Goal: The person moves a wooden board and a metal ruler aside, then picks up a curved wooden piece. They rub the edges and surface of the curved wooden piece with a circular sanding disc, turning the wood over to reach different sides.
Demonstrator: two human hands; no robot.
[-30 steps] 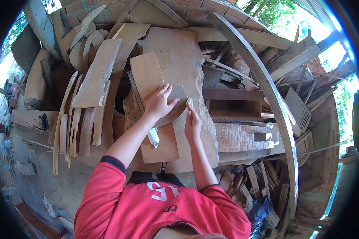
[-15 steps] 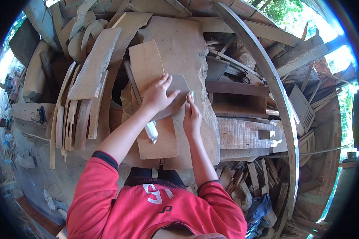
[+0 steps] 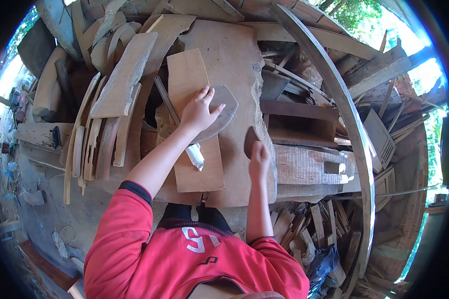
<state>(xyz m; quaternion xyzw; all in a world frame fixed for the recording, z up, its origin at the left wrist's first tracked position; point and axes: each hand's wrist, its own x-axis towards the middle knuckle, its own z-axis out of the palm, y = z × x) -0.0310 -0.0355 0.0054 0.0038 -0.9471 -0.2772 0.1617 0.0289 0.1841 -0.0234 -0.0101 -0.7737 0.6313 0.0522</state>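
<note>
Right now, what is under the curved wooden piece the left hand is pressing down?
The curved wooden piece lies across a flat board, which rests on a wide plank. The left hand covers part of it. A white tube lies nearer the person.

Long curved beam (image 3: 334,94), upper right. Plank stack (image 3: 119,79), left. White tube (image 3: 195,155) on board. Offcut heap (image 3: 329,224), lower right. Brick wall (image 3: 264,7), top.
</note>
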